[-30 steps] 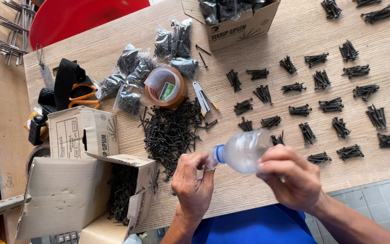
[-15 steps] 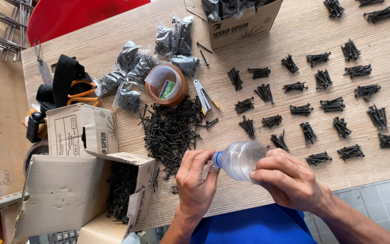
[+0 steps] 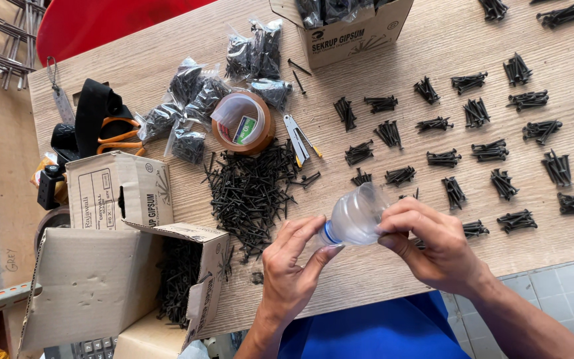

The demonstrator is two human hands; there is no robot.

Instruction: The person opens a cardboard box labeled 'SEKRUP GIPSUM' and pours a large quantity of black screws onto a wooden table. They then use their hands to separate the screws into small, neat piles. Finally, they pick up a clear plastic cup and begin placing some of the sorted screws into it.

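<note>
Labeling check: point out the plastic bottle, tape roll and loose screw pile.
plastic bottle (image 3: 355,216), head view, clear body.
tape roll (image 3: 261,136), head view, brown outer rim.
loose screw pile (image 3: 250,193), head view, middle of heap.

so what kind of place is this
Likely a hardware shop or workshop packing bench: a wooden table with a loose pile of black screws, small counted screw bundles in rows, and bagged screws beside cardboard boxes.

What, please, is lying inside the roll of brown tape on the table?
A crumpled clear plastic bag and a small green-and-white label fill the brown tape roll's hole; whatever lies beneath them is covered.
</note>
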